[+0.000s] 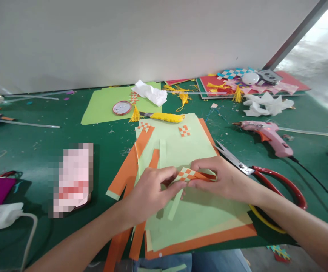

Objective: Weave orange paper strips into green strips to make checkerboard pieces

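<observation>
My left hand [149, 192] and my right hand [223, 179] meet over a stack of light green and orange paper sheets [197, 219]. Both pinch a small woven piece of orange and green paper strips [188, 175], held just above the sheets. Loose strip ends stick out of it to the right and hang down toward me. Orange paper strips [128, 170] lie fanned out at the left of the stack. Two small woven squares [184, 130] rest on the far part of the green sheet.
Red-handled scissors [254, 172] lie right of my right hand, a pink glue gun [268, 135] with its cord beyond them. A yellow-handled knife [164, 117], round tin [122, 108], crumpled tissue [149, 92], tassels and woven pieces sit farther back. A white charger [1, 216] lies left.
</observation>
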`<state>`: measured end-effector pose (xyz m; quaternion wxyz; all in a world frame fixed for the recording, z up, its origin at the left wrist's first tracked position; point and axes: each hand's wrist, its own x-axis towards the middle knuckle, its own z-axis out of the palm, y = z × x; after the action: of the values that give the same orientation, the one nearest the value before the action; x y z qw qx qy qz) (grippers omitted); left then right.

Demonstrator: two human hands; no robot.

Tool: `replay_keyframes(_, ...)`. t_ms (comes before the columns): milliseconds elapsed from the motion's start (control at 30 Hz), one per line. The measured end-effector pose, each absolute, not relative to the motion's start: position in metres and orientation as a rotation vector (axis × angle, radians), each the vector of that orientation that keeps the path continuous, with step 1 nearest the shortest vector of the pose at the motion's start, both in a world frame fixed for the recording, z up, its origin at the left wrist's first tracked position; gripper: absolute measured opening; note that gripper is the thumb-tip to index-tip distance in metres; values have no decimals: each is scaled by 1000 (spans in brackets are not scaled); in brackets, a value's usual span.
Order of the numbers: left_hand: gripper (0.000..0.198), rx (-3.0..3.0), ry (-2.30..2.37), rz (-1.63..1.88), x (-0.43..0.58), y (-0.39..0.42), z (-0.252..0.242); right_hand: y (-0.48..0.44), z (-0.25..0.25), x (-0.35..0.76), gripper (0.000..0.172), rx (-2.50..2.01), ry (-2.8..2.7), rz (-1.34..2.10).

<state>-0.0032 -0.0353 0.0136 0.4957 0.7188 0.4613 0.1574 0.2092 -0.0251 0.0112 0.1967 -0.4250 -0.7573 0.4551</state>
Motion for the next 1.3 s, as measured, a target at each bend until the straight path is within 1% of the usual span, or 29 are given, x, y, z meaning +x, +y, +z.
replay_keyframes(67,30,1803,1152,418,-3,-36,13,-26,7,209,14,-1070,-2177,978)
replay_keyframes(133,22,1867,1212,577,-3,-36,13,-25,2,210,7,-899,-2207,576)
replay_keyframes(200,22,1946,1279,850,-4,-36,14,-25,0,213,12,-788,-2215,184)
replay_keyframes(267,22,1977,1277,1045,-6,-37,15,-26,2,218,13,-769,-2252,-131)
replay_keyframes(300,26,1948,1238,1033,-6,-37,15,-27,4,220,12,-776,-2281,-264)
replay_keyframes(367,32,1798,1113,800,-6,-38,16,-31,7,222,13,-762,-2348,-480)
replay_keyframes(433,34,1595,997,529,-3,-40,16,-34,9,222,13,-706,-2405,-604)
replay_keyframes(500,31,1447,970,458,0,-41,15,-36,9,221,12,-656,-2430,-646)
replay_keyframes(600,29,1371,989,496,2,-42,14,-33,6,217,7,-686,-2384,-565)
replay_keyframes(633,29,1387,1003,515,2,-41,14,-31,5,216,13,-729,-2365,-473)
replay_keyframes(733,30,1538,1080,541,0,-39,16,-24,3,216,53,-859,-2328,-5)
replay_keyframes(767,32,1601,1107,539,-1,-38,16,-22,3,216,59,-889,-2301,173)
replay_keyframes(800,33,1658,1127,537,-1,-38,17,-21,4,217,58,-916,-2267,341)
replay_keyframes(833,33,1702,1134,533,-2,-37,16,-21,4,218,51,-939,-2228,486)
replay_keyframes(900,32,1757,1120,524,-3,-37,16,-21,5,217,31,-985,-2150,716)
replay_keyframes(933,32,1779,1110,519,-3,-37,15,-21,6,217,23,-1001,-2119,807)
replay_keyframes(967,32,1801,1106,517,-3,-37,14,-22,7,215,19,-1012,-2094,882)
replay_keyframes(1033,29,1822,1123,539,-2,-38,13,-23,9,213,20,-1040,-2046,1014)
replay_keyframes(1100,21,1768,1151,634,-2,-39,11,-24,11,211,22,-1079,-1988,1141)
replay_keyframes(1200,24,1595,1121,804,-1,-42,9,-24,14,210,22,-1135,-1902,1276)
replay_keyframes(1300,24,1531,1042,861,0,-43,8,-24,15,210,22,-1165,-1860,1344)
